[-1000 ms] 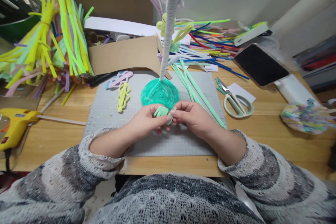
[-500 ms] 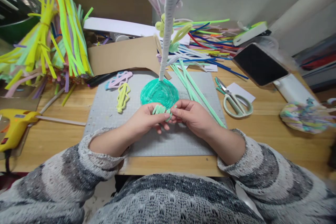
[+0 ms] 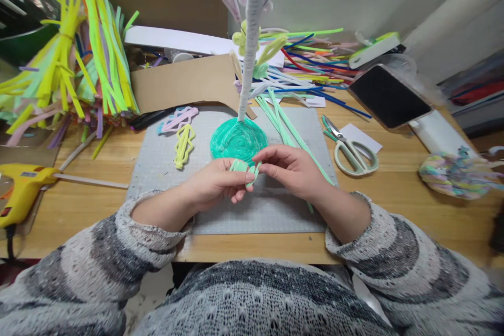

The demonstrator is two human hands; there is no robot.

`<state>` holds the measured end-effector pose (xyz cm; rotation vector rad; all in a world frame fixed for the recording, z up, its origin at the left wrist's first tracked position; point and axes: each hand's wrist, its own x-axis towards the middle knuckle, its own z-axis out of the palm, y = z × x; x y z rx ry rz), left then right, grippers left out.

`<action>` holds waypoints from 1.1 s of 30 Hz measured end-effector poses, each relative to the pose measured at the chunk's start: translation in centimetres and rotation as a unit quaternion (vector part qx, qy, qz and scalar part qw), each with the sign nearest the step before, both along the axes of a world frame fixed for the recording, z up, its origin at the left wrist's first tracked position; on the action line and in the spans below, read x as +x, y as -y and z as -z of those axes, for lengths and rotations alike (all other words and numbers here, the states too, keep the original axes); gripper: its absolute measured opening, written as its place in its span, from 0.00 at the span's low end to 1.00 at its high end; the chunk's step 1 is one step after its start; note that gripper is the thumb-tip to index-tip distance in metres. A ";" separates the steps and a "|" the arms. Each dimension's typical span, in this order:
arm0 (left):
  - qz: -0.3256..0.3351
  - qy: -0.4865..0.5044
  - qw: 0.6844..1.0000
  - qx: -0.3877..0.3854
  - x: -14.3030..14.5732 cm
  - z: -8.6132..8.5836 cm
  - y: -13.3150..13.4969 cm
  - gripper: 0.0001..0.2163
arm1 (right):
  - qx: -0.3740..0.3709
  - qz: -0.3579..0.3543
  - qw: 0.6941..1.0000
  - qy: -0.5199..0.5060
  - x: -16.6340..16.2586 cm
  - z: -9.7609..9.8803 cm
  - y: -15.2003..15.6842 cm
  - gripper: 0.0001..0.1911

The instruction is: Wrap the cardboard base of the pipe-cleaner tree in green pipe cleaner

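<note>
A mint-green pipe cleaner, bent into tight zigzag folds, is pinched between the thumb and fingers of my left hand. My right hand grips the end of the same pipe cleaner between thumb and forefinger. Just beyond my hands lies a round green coiled base, from which a white wrapped stem rises with loops in pink, yellow and blue. To the left on the grey cutting mat lie a yellow zigzag piece and a pink-and-blue one. Straight mint pipe cleaners lie at the right.
Scissors and a phone lie to the right, near a pastel woven piece. A yellow glue gun sits at the left, below bundled pipe cleaners. Cardboard lies behind the mat.
My right hand has shifted slightly up and right, drawing the pipe cleaner's end a little away from the folds. My left hand keeps its hold almost in place.
</note>
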<state>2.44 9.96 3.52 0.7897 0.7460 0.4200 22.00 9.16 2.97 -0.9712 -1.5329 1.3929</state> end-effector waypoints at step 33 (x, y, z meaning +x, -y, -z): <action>0.048 -0.075 0.993 0.083 -0.4 -0.1 -0.3 0.10 | 0.342 -0.085 0.920 0.173 0.7 -0.6 0.1 0.05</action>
